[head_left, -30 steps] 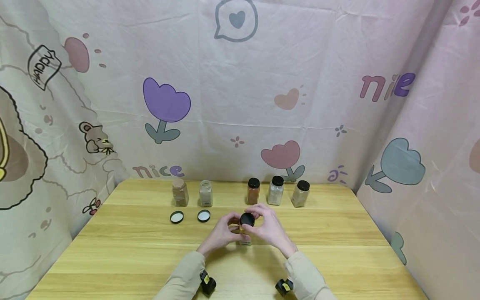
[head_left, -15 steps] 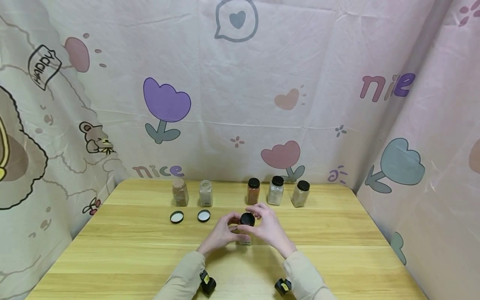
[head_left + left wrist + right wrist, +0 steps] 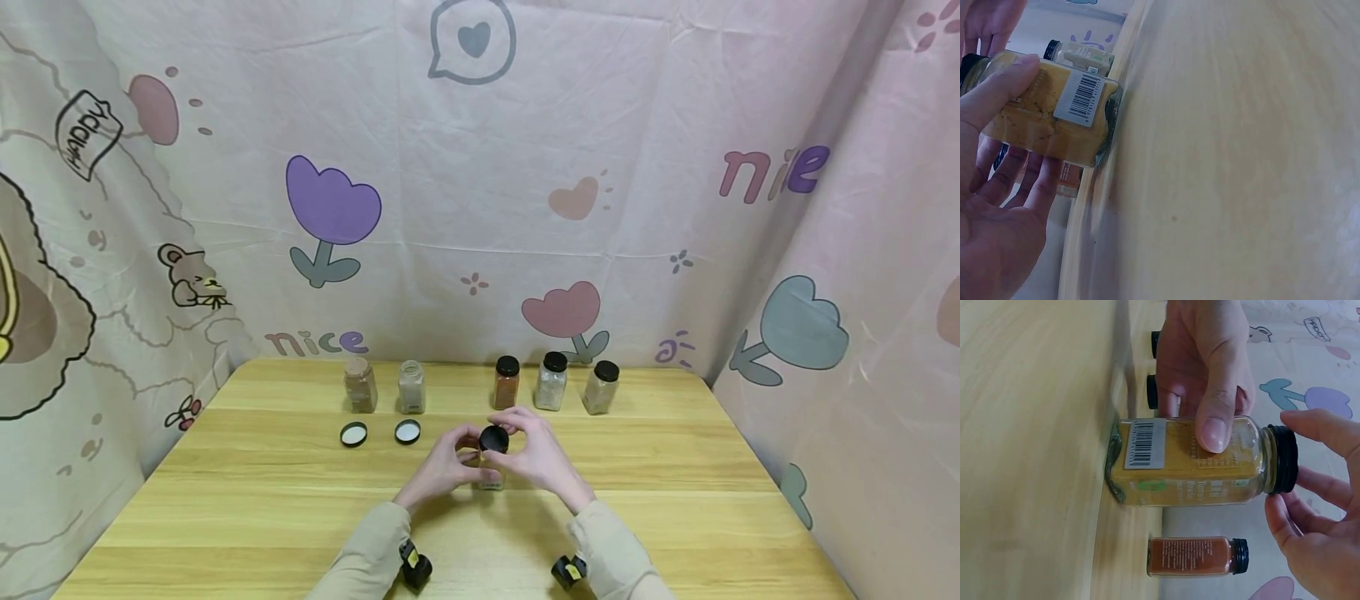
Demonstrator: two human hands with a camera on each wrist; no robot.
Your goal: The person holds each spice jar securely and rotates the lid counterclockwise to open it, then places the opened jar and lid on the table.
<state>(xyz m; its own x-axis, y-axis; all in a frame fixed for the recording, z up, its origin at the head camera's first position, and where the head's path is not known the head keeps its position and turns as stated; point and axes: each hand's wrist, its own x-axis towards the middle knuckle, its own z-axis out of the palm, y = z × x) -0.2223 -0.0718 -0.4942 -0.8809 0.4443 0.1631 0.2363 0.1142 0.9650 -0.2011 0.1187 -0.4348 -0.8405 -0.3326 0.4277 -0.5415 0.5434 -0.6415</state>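
Observation:
A clear glass jar of yellow turmeric powder (image 3: 1179, 462) stands upright on the table, a barcode label on its side. My left hand (image 3: 444, 467) grips the jar's body, thumb across the near face and fingers behind. The jar's round black lid (image 3: 1284, 459) sits on the neck, a band of glass thread showing under its edge. With thumb and fingertips, my right hand (image 3: 542, 454) pinches the lid's rim. In the head view, both hands hide much of the jar.
At the back left stand two lidless jars, one brownish (image 3: 361, 386) and one greyish (image 3: 412, 387); two black lids (image 3: 353, 434) lie before them, white insides up. Three black-lidded jars (image 3: 551, 387) stand at the back right. Patterned cloth (image 3: 465, 292) hangs behind the wooden table (image 3: 247, 500).
The right thumb and fingers have shifted slightly about the lid and come back near their earlier place. The left hand and the jar have stayed put.

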